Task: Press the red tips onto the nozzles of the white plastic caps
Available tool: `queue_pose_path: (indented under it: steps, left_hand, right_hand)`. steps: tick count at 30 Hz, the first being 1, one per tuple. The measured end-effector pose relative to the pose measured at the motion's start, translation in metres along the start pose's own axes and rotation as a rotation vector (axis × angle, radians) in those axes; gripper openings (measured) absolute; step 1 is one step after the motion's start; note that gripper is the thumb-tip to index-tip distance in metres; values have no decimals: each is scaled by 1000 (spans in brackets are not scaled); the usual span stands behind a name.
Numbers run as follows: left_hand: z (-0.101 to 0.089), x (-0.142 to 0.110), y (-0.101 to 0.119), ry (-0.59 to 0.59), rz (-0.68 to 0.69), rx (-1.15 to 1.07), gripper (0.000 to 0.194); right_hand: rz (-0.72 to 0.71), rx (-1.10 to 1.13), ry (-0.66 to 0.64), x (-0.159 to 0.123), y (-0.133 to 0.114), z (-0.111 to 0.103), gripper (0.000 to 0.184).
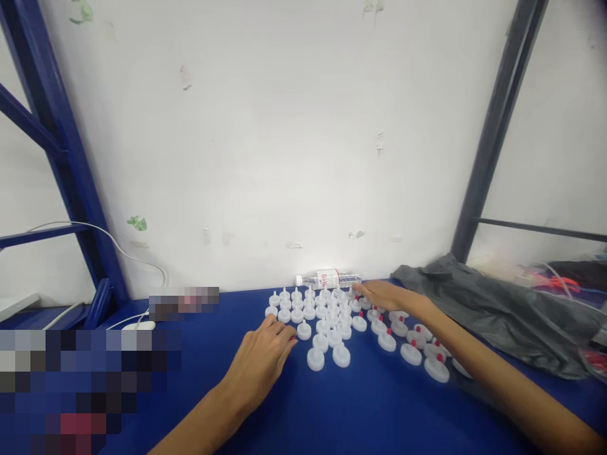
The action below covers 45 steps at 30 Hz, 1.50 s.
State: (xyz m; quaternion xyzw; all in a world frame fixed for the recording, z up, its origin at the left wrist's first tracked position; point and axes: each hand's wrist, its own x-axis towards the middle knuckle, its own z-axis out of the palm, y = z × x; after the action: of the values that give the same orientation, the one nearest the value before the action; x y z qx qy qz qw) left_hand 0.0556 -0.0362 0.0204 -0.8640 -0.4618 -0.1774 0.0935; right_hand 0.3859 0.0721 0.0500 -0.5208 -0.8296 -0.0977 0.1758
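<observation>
Many small white caps (315, 316) with nozzles stand in rows on a blue table (370, 411); those on the right carry red tips (411, 351). My left hand (263, 360) rests palm down at the left edge of the group, fingers curled loosely, touching the nearest caps. My right hand (382, 294) reaches across the back of the group, fingers stretched out flat over the far caps. It holds nothing that I can see.
A clear plastic water bottle (329, 279) lies on its side against the white wall. A dark grey plastic bag (497, 303) is heaped at the right. White cables (137, 322) run at the left. Blue rack posts (61, 158) flank the table.
</observation>
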Motion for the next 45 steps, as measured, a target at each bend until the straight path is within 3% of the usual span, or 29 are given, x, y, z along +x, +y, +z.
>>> queue_pose_path:
  steps: [4, 7, 9, 13, 16, 22, 29, 32, 37, 45]
  left_hand:
    - [-2, 0, 0, 64, -44, -86, 22]
    - [-4, 1, 1, 115, -79, -134, 21]
    - [-5, 1, 1, 158, -74, -140, 23]
    - [-1, 1, 1, 219, 5, -147, 25]
    - [2, 0, 2, 224, 79, -171, 24]
    - [4, -2, 4, 221, 126, -256, 20]
    - [7, -2, -1, 352, 156, -283, 20]
    - [7, -2, 1, 321, 169, -314, 16]
    - [3, -4, 8, 205, 25, -283, 14]
    - [-3, -7, 14, 72, 93, -297, 29]
  right_hand:
    - [-34, -15, 11, -2, -5, -13, 58]
    - [-78, -18, 93, -10, -29, -22, 45]
    - [-232, 13, 145, -17, -56, -22, 31]
    - [-597, 12, 19, -32, -112, -15, 16]
    - [-691, -20, 4, -40, -133, -9, 12]
    - [-715, 36, 15, -45, -131, -3, 12]
    - [-733, 32, 23, -46, -131, 2, 15]
    - [-740, 21, 16, -47, -131, 4, 17]
    - [-759, -12, 84, -48, -132, 5, 17]
    - [-841, -101, 242, -52, -143, -1, 15]
